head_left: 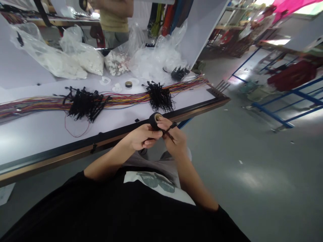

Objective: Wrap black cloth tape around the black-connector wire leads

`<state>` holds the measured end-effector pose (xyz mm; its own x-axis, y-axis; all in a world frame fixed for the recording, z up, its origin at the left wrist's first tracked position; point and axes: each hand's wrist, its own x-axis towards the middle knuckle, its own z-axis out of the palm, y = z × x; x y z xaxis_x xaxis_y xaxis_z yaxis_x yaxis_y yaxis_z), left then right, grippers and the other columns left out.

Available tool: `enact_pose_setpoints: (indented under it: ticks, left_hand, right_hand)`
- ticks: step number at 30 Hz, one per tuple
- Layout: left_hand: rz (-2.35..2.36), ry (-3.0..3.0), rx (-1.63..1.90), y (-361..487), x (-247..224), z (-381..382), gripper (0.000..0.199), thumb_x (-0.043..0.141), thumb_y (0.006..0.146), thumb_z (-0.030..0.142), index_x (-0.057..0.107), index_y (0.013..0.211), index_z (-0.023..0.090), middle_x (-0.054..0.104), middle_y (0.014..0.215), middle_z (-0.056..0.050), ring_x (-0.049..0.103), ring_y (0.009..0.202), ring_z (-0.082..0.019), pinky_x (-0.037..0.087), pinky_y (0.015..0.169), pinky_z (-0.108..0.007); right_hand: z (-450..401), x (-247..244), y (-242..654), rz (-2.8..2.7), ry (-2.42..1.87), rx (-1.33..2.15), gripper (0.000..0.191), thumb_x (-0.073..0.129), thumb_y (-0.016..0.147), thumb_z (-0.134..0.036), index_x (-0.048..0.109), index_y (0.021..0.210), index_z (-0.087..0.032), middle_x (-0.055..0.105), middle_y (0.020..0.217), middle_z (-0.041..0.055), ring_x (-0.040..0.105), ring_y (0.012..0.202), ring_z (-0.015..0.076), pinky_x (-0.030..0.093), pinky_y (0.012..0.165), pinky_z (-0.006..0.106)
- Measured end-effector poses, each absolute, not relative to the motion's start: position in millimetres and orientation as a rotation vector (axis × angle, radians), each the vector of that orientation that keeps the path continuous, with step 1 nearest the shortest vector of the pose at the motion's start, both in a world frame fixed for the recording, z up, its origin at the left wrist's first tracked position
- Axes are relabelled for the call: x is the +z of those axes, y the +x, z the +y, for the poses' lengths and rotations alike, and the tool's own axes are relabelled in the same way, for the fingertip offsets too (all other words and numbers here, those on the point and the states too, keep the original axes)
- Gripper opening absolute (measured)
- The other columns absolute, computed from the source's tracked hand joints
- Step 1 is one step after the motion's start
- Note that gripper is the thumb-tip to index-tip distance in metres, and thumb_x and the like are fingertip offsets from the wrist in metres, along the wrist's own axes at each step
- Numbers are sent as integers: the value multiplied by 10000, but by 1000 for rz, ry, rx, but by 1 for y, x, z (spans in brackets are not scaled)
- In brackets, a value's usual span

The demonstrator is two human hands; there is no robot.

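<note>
My two hands meet just off the front edge of the workbench. A roll of black tape [153,121] stands between them, tilted, its pale core facing my right hand [177,136]. The fingers of that hand are closed on the roll at its core. Thumb and fingers of my left hand [143,137] pinch together just below the roll. From this pinch a thin black piece [172,126], like a short cable end, runs out across my right fingers. Its hidden end and its exact kind cannot be made out.
On the bench [111,122] lies a long bundle of coloured wires [126,99] with two black clusters of cable ends [87,104] [161,96]. Behind are clear bags of white parts [117,64] and another tape roll [128,84]. Blue-framed racks [275,117] stand right; people are beyond.
</note>
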<state>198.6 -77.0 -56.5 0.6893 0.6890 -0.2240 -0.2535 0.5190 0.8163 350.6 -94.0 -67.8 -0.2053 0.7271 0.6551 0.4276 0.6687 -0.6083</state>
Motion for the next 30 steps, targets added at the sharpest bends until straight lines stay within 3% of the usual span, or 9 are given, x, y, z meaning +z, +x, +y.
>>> enact_pose_setpoints:
  ticks: [5, 8, 10, 12, 16, 19, 24, 27, 30]
  left_hand:
    - [647, 834, 840, 209, -62, -82, 271, 745, 628, 249, 542, 789, 172, 393, 476, 102, 265, 339, -9, 148, 339, -169]
    - [615, 1025, 1009, 207, -62, -83, 241, 742, 619, 246, 563, 761, 171, 483, 584, 55, 393, 445, -41, 304, 417, -189]
    - [551, 1270, 1064, 200, -59, -83, 163, 711, 634, 232, 575, 693, 165, 542, 681, 7, 525, 617, -97, 427, 574, -230]
    - [542, 1491, 1053, 193, -56, -82, 89, 644, 688, 238, 594, 683, 163, 563, 746, -17, 559, 727, -130, 448, 675, -256]
    - [863, 1693, 1102, 190, -56, -82, 132, 629, 708, 247, 570, 808, 184, 568, 757, 9, 535, 686, -116, 426, 634, -233]
    - [1017, 1829, 1169, 195, -63, -82, 52, 598, 716, 176, 568, 757, 190, 596, 728, 12, 550, 703, -123, 430, 669, -241]
    - [972, 1837, 1372, 204, -72, -84, 116, 510, 757, 139, 550, 659, 188, 599, 678, -3, 562, 681, -126, 447, 663, -251]
    - [918, 1643, 1434, 207, -72, -89, 45, 579, 747, 194, 567, 790, 187, 611, 769, -4, 578, 732, -118, 460, 697, -252]
    - [864, 1263, 1370, 207, -67, -91, 331, 701, 657, 254, 519, 925, 185, 596, 864, -2, 566, 673, -89, 450, 607, -216]
  right_hand:
    - [-95, -69, 360, -1795, -845, 764, 303, 570, 813, -499, 705, 992, -296, 605, 1283, 46, 562, 1185, 246, 452, 997, 457]
    - [-96, -72, 357, -1534, -902, 737, 295, 545, 835, -499, 723, 878, -268, 677, 1087, 54, 623, 1040, 225, 494, 917, 428]
    - [-98, -70, 355, -1419, -973, 653, 222, 572, 838, -428, 719, 830, -263, 683, 905, 30, 642, 899, 195, 517, 825, 382]
    - [-102, -63, 354, -1439, -1054, 550, 133, 620, 812, -360, 716, 813, -268, 659, 815, 6, 632, 814, 174, 512, 759, 343]
    - [-111, -48, 353, -1634, -1152, 338, 96, 637, 787, -305, 713, 757, -256, 659, 737, 6, 631, 753, 175, 498, 735, 345]
    - [-114, -48, 346, -1653, -1219, 384, 116, 594, 812, -289, 692, 780, -238, 682, 738, 7, 636, 699, 164, 500, 707, 335]
    - [-110, -59, 335, -1565, -1274, 480, 109, 576, 815, -319, 613, 793, -220, 673, 770, 7, 635, 702, 158, 503, 666, 305]
    - [-106, -61, 337, -1562, -1253, 357, 131, 545, 840, -330, 578, 774, -222, 664, 768, 11, 634, 719, 159, 504, 664, 299]
    - [-106, -59, 340, -1614, -1215, 244, 137, 529, 857, -335, 564, 774, -232, 681, 824, 27, 642, 757, 167, 509, 680, 307]
